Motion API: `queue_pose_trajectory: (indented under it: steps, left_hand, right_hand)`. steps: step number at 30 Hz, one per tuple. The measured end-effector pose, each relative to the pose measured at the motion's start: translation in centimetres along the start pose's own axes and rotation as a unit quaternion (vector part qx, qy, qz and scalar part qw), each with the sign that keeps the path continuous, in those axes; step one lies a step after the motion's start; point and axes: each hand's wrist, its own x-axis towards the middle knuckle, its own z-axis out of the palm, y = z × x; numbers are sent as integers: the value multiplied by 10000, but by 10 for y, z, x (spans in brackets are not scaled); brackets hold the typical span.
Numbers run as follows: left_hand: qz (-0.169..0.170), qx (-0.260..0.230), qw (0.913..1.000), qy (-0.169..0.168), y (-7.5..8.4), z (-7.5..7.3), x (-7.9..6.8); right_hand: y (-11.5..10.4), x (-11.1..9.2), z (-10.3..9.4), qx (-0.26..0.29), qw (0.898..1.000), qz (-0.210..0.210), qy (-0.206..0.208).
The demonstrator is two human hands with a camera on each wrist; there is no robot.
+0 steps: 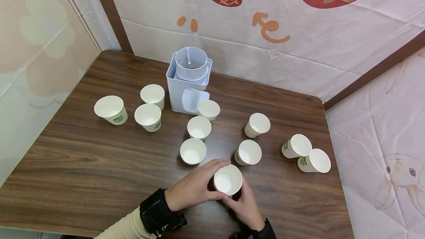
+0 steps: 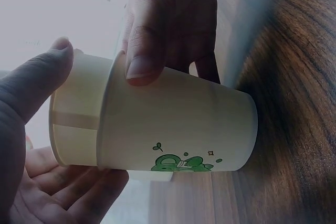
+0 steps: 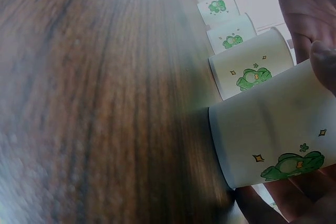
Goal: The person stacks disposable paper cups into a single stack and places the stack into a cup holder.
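The left hand (image 1: pixel 194 187) grips the upper cup (image 2: pixel 76 108) of a nested pair by its rim; the right hand (image 1: pixel 245 207) holds the lower cup (image 2: pixel 178 116). The pair is upright at the near side of the table (image 1: pixel 99 180), with other cups (image 1: pixel 193 152) beyond, some near a blue bin (image 1: pixel 176 97).

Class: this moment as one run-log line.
left hand: grips upper cup | right hand: grips lower cup | nesting: upper cup partly inside lower cup | pale blue container: untouched by hands
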Motion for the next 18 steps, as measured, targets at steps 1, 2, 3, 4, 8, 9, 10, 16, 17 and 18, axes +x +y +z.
queue_pose_trajectory:
  steps: [1, 2, 3, 4, 8, 9, 10, 16, 17, 18]
  left_hand:
    - [3, -6, 10000, -2, 0, 0, 0]
    - [0, -20, 10000, -6, 0, 0, 0]
    - [3, -35, 10000, -13, 0, 0, 0]
    - [15, -51, 10000, -21, -1, 0, 0]
    - [90, -72, 9999, -39, -2, 1, 0]
    - [115, -78, 9999, -39, -2, 1, 0]
    - [134, -69, 9999, -39, -2, 1, -1]
    - [182, -19, 9998, -74, -4, 1, -1]
    - [183, -12, 9998, -85, -4, 1, -1]
    - [186, -4, 9998, -98, -5, 1, -1]
  right_hand:
    - [0, 0, 0, -4, 10000, -9, 3]
    - [0, 0, 0, -3, 10000, -12, 7]
    - [1, 0, 0, -1, 10000, -17, 6]
    - [1, 0, 0, -5, 10000, -29, 10]
    - [2, -1, 0, 9, 10000, -92, 19]
    - [3, -1, 0, 2, 9999, -107, 20]
    - [3, -1, 0, -11, 9999, -121, 20]
    - [4, -1, 1, -27, 9998, -189, -17]
    - [4, 0, 1, -16, 9998, -193, -20]
    - [4, 0, 0, -13, 9998, -195, -28]
